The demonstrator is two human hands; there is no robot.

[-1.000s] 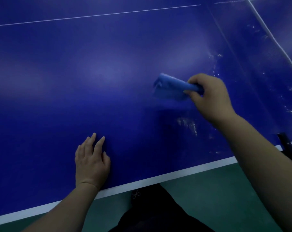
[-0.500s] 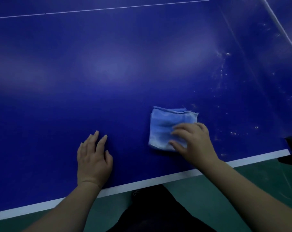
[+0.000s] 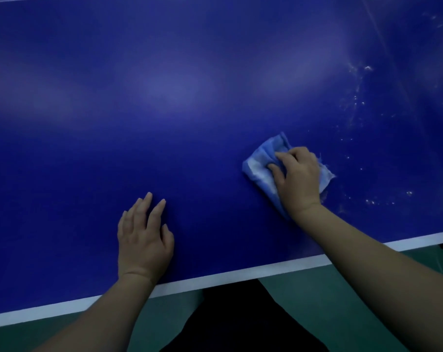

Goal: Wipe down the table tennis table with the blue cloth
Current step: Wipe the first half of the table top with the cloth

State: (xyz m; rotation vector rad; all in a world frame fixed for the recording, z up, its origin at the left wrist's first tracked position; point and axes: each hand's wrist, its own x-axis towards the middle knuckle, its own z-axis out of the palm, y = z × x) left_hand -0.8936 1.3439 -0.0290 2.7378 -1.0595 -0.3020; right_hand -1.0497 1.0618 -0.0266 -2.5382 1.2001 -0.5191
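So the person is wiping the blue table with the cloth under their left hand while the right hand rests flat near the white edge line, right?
Not quite: the hands are swapped. In the head view the blue cloth is under the right hand, and the left hand rests flat on the table near the white edge line.

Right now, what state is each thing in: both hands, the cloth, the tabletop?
left hand: flat on the table, fingers straight, holding nothing.
right hand: fingers curled into the cloth, pressing it down.
crumpled light blue cloth: bunched, lying on the table.
dark blue table tennis table: whitish specks to the right of the cloth.
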